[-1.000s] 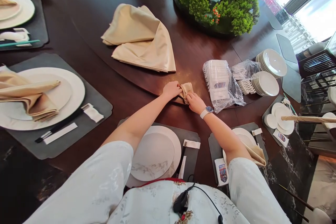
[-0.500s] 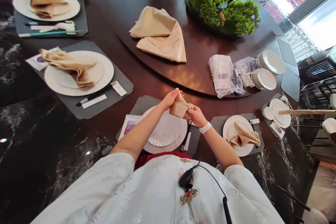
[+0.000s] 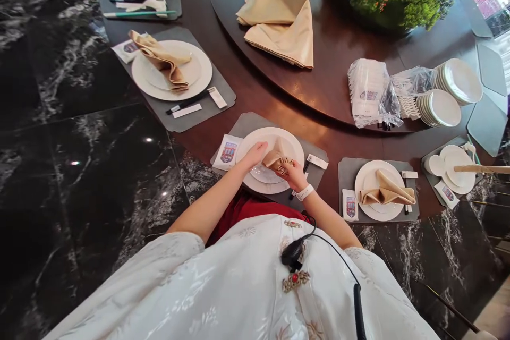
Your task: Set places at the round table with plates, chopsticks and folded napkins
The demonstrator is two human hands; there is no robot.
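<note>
A folded tan napkin [image 3: 278, 156] is over the stacked white plates [image 3: 266, 186] in front of me, one edge bunched in tight pleats. My right hand [image 3: 294, 174], a white band on its wrist, is closed around that pleated end. Beside the napkin's left edge, my left hand [image 3: 255, 155] has its fingers stretched out and grips nothing; whether a fingertip touches the cloth I cannot tell. The plates rest on a grey placemat [image 3: 249, 123], between a printed packet [image 3: 227, 152] and black chopsticks with a white rest [image 3: 317, 161].
Neighbouring settings hold folded napkins on plates, to the left [image 3: 167, 66] and right [image 3: 380, 191]. On the raised turntable lie a pile of tan cloth [image 3: 279, 21], plastic-wrapped packets [image 3: 370, 93], stacked small dishes [image 3: 438, 108] and a green plant arrangement [image 3: 418, 0].
My hands have lowered the napkin from above the plates' far edge onto or just over them. The left hand has come off the cloth. My view has shifted left and down.
</note>
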